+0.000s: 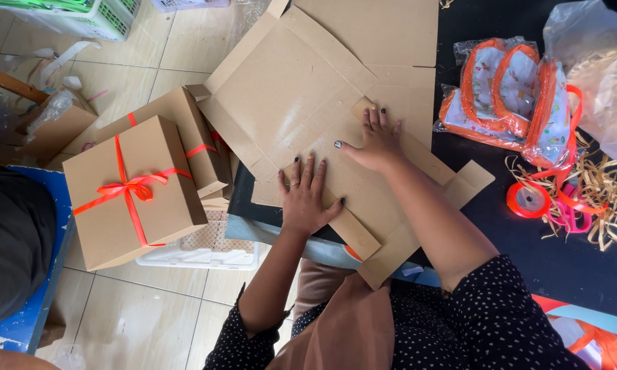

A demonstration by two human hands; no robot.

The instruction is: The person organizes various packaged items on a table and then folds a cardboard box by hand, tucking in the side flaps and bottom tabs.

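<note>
Both hands lie flat with fingers spread, gripping nothing, on the unfolded cardboard [301, 103] that rests on the black bench [562, 260]. The left hand [305, 199] presses a lower flap; the right hand [377, 144] is just beside it, higher up. A ribboned box [133, 188] stands at the left.

A flat, unfolded cardboard box blank [301, 89] is spread over the left edge of a black table [569, 260]. The left hand [305, 199] and the right hand [377, 140] are pressed flat on it, fingers spread. Ribbon-tied boxes [133, 188] are stacked beyond that edge; orange-trimmed packets [510, 103] lie near the far right corner.
</note>
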